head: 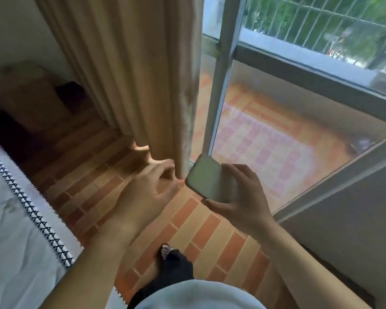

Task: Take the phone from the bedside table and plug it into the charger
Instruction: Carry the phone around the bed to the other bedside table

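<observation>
Holding the phone in my right hand, fingers clamped on its edges, I have it raised just beside the bottom of the curtain, screen tilted up. My left hand is empty, fingers loosely spread, reaching toward the curtain's hem above the brick floor.

I see the phone, pale and glossy with rounded corners, tilted with its far end up, held mid-scene right of centre above the floor; no charger visible
</observation>
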### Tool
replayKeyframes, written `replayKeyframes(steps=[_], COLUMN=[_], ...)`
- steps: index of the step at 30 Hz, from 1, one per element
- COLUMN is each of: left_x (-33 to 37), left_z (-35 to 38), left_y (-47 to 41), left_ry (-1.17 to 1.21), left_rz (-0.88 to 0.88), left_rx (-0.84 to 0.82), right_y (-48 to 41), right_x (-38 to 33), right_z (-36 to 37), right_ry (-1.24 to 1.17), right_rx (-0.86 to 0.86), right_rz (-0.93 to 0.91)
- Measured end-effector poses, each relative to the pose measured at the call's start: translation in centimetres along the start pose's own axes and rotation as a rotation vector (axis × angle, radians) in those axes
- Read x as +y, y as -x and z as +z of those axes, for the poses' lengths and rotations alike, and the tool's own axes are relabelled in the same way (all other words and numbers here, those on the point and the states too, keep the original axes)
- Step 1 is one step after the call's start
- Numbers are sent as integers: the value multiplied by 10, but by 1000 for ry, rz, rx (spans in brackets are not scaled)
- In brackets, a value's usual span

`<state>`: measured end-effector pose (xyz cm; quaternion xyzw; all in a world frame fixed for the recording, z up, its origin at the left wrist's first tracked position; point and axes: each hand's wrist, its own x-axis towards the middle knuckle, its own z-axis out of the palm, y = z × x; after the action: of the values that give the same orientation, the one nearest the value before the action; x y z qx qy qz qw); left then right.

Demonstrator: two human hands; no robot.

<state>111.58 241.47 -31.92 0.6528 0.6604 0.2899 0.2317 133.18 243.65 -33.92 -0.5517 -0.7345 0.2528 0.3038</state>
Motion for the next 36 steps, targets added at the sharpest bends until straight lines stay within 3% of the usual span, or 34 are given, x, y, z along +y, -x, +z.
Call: replayKeyframes(steps=[6,15,20,29,36], left_x=[-66,-165,-216,-310,-388], left_z=[-80,-169,-212,-293,-355], left_y=[-95,-163,-236,-376,-421], left_ry=[-79,-155,-195,-202,-196], left_rz=[-104,-340,-400,-483,-574], left_rx=[120,240,330,445,483], right_y=[-142,-295,-395,-586,-667], right_x=[-52,-125,-159,-212,-270], right_z=[68,180,242,338,434], right_ry=[-62,-122,-179,-237,-293], right_rx=[-85,-340,-345,-472,-570], right_rz=[-125,-331,-443,-522,-514])
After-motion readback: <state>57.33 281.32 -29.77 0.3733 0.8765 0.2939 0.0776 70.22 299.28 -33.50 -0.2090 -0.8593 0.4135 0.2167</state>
